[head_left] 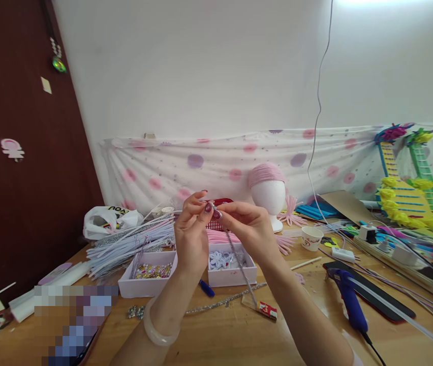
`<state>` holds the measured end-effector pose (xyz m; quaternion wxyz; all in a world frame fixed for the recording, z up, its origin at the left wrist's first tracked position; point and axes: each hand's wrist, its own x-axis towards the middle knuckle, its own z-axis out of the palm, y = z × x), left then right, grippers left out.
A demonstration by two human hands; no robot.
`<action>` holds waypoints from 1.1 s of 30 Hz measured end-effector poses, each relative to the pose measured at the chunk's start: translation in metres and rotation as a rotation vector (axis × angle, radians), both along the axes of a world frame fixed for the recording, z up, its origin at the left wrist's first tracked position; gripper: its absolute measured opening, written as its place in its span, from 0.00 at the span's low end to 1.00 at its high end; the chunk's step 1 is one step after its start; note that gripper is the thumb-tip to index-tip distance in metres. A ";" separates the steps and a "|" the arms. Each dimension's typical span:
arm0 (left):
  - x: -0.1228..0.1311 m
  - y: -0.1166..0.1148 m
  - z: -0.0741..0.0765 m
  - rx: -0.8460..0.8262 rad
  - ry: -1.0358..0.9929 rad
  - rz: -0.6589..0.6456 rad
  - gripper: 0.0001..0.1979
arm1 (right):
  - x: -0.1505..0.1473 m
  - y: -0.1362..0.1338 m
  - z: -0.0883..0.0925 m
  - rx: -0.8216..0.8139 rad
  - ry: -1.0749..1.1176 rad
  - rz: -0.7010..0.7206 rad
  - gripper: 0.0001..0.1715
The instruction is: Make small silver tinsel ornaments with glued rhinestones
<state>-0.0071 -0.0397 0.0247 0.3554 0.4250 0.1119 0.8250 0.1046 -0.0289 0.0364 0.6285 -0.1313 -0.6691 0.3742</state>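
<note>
Both hands were up above the bench, fingertips meeting. My left hand (191, 231) was closed in a pinch, thumb and forefinger on the top end of a silver tinsel stem (239, 260). My right hand (250, 227) pinched the same end from the other side, the two grips touching. The stem hung from the fingertips and slanted down to the right, its lower end close to a small red-and-clear packet (265, 308) lying on the bench (220, 338). A pale bangle (159, 328) sat on my left wrist.

Directly below the hands stood two white boxes, side by side. The left box (140, 288) held small coloured beads; the right box (232, 277) held white flower shapes. A blue pen (206, 288) lay in front of the gap between them. A second tinsel length (224, 301) lay flat on the wood just in front of the boxes. Behind the hands, partly hidden by them, were a red basket (222, 202) and a pile of pink stems (220, 237).

Left of the boxes lay a bundle of lavender and silver stems (132, 243), with a white plastic bag (105, 219) behind it. To the right were a paper cup (311, 238), a white foam head (272, 197) capped with pink yarn, and, nearer me, a blue glue gun (348, 300) lying on its side.
</note>
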 end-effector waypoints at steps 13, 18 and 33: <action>-0.012 0.007 -0.004 0.083 0.321 0.278 0.08 | 0.019 0.007 0.004 0.023 -0.114 -0.006 0.04; -0.044 -0.002 0.013 0.185 0.795 0.364 0.07 | 0.033 0.010 0.007 0.006 -0.275 0.020 0.05; -0.041 0.001 0.008 0.165 0.743 0.360 0.07 | 0.025 0.012 0.005 -0.017 -0.331 0.046 0.10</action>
